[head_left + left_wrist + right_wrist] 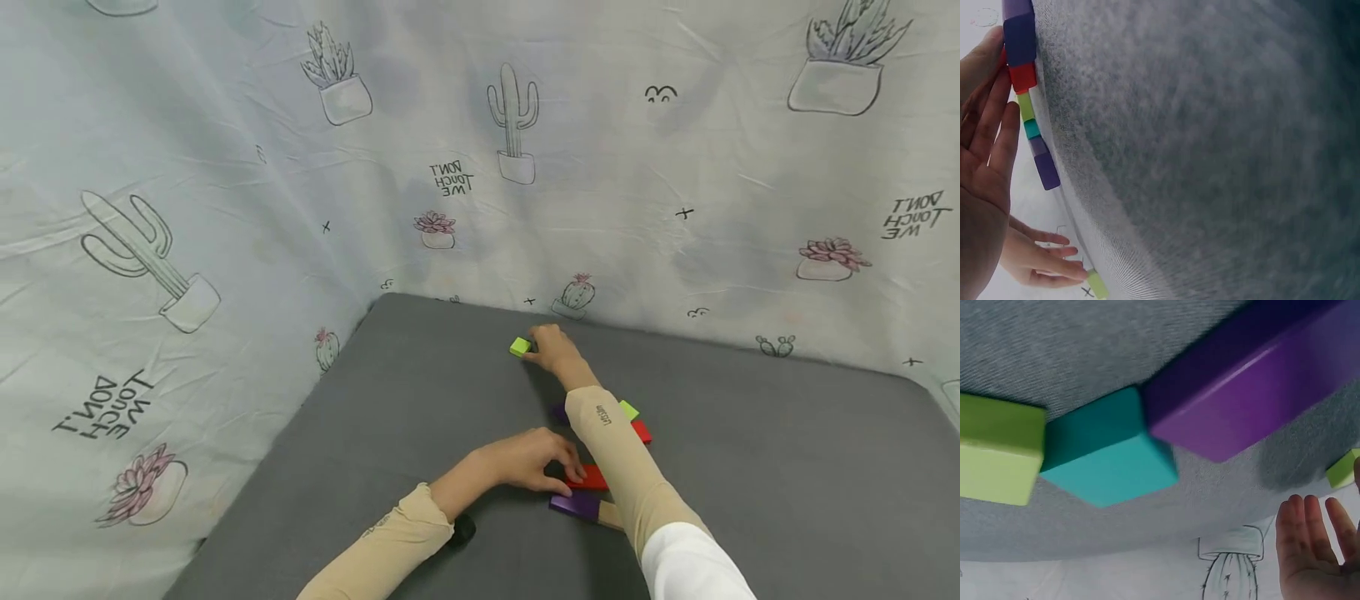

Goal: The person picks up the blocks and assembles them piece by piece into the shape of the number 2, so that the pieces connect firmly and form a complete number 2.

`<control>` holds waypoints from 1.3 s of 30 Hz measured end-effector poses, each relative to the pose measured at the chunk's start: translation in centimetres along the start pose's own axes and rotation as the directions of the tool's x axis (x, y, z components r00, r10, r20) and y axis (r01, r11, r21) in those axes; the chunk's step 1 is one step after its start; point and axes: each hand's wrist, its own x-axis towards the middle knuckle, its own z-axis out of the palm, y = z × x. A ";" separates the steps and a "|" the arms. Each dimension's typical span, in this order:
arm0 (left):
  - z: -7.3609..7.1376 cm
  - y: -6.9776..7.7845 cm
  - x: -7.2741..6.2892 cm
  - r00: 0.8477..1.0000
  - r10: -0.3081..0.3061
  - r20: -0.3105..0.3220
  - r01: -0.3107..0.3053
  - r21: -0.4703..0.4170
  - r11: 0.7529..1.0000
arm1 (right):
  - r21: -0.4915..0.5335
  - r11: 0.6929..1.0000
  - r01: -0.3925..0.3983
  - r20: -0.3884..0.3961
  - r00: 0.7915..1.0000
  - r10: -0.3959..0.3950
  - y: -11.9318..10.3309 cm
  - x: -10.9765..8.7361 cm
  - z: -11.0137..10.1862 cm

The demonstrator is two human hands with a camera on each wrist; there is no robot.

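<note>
My left hand (528, 460) rests at a red block (592, 477), its thumb tip by the near purple block (575, 505). In the left wrist view its fingers (1004, 140) look fairly straight, beside that row. Farther out, my right hand (553, 348) is stretched to a small lime block (520, 347), with thumb and fingertips at its right side. The right wrist view shows the right hand's fingers (1313, 528) extended. Between the hands lie another lime block (997, 456), a teal block (1110, 456) and a long purple block (1254, 394), partly hidden by my right sleeve in the head view.
A tan block (610, 515) adjoins the near purple block, and a second red block (641, 432) shows past the right sleeve. All lie on a grey cloth-covered table (787, 467). A cactus-print curtain (600, 167) hangs behind the far edge.
</note>
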 end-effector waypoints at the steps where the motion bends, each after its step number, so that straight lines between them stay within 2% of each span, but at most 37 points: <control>1: 0.1 0.1 0.1 1.000 0.003 0.001 -0.003 -0.005 1.000 | -0.013 1.000 0.001 -0.002 1.000 -0.001 0.1 -0.1 0.1; 8: 0.5 0.6 0.7 1.000 0.008 -0.002 -0.009 -0.036 0.999 | -0.031 1.000 -0.004 -0.016 1.000 0.004 0.5 -0.1 0.7; 12: 0.6 0.7 1.0 1.000 0.010 0.000 -0.010 -0.018 1.000 | -0.016 1.000 -0.024 -0.034 0.999 0.024 0.7 -0.2 0.7; 16: 0.6 0.9 1.4 1.000 0.024 0.007 -0.024 -0.010 1.000 | 0.044 0.997 -0.070 -0.040 0.997 0.072 1.2 -0.4 0.4; 19: 0.5 1.0 1.5 1.000 0.023 0.004 -0.023 -0.009 1.000 | 0.105 0.992 -0.067 -0.061 0.995 0.073 1.8 -0.7 -0.4; 23: 0.2 1.0 1.5 1.000 -0.006 -0.002 0.006 -0.003 1.000 | 0.154 0.988 0.031 -0.102 0.995 -0.015 2.4 -1.1 -1.7; 26: 0.0 0.9 1.3 1.000 -0.027 0.005 0.027 -0.001 1.000 | 0.155 0.980 0.125 -0.137 0.985 -0.104 2.9 -1.8 -2.4; 32: -0.3 1.0 1.0 0.999 -0.047 0.011 0.047 0.008 0.999 | 0.129 0.948 0.290 -0.193 0.945 -0.263 3.4 -3.7 -3.1; 39: -0.4 1.1 0.9 0.995 -0.096 0.007 0.096 0.009 0.995 | 0.145 0.897 0.418 -0.183 0.902 -0.391 2.9 -6.0 -3.3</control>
